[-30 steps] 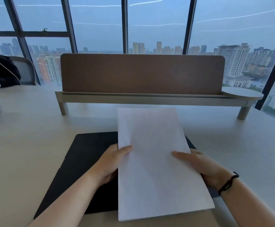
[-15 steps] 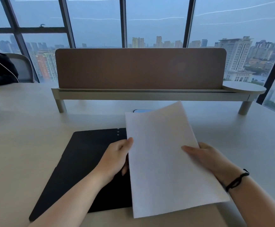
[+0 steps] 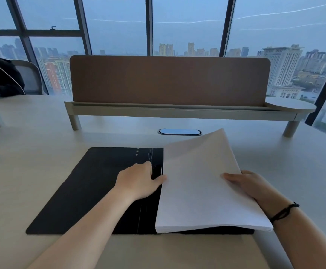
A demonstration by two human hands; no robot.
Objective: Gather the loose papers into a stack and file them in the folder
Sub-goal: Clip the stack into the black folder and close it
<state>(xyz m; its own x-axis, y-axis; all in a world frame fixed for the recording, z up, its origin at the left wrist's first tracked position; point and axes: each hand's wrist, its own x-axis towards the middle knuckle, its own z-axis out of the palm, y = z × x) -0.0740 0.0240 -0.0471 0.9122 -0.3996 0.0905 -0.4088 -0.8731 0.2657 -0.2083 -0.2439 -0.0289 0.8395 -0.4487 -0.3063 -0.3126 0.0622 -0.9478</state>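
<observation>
A black folder (image 3: pixel 92 191) lies open and flat on the pale desk in front of me. A stack of white papers (image 3: pixel 199 187) hovers tilted over the folder's right half, its far corner raised. My right hand (image 3: pixel 245 184) grips the stack's right edge, thumb on top. My left hand (image 3: pixel 138 181) rests at the folder's centre spine by a black clip, its thumb touching the stack's left edge. The folder's right half is mostly hidden under the papers.
A brown divider panel (image 3: pixel 169 80) on a raised shelf (image 3: pixel 177 111) crosses the desk's far side. A cable grommet (image 3: pixel 179 131) sits just beyond the papers. A seated person (image 3: pixel 0 78) is at far left. Tall windows stand behind.
The paper stack has swung right and lower, off the folder's middle to its right half. My left hand let go of the stack's edge and moved onto the folder's spine.
</observation>
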